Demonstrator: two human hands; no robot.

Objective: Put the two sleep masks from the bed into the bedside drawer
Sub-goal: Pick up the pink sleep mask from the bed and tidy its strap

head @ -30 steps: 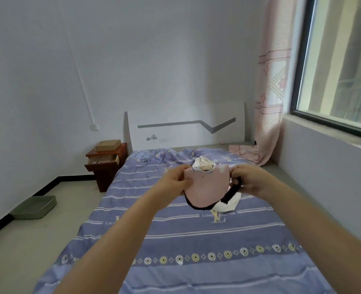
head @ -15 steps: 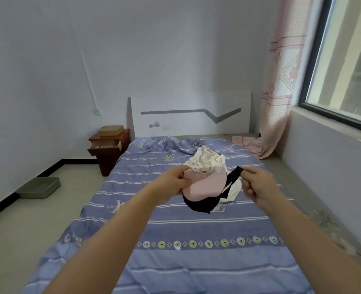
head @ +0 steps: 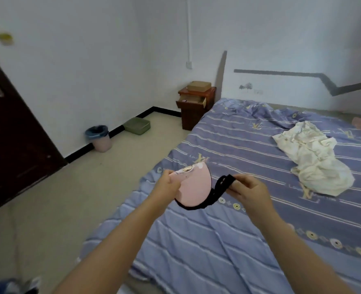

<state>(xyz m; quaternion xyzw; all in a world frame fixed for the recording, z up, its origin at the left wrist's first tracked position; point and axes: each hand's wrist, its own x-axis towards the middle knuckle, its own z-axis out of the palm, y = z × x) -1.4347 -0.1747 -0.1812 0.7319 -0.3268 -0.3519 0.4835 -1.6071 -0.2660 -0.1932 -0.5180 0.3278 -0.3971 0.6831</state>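
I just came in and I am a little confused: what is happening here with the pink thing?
A person holds a pink mask over the edge of the bed. The left hand pinches its body and the right hand holds its black strap. The drawer of the bedside table stands open across the room, so the mask is not yet put away. A crumpled white cloth lies on the bed; I cannot see a second mask.
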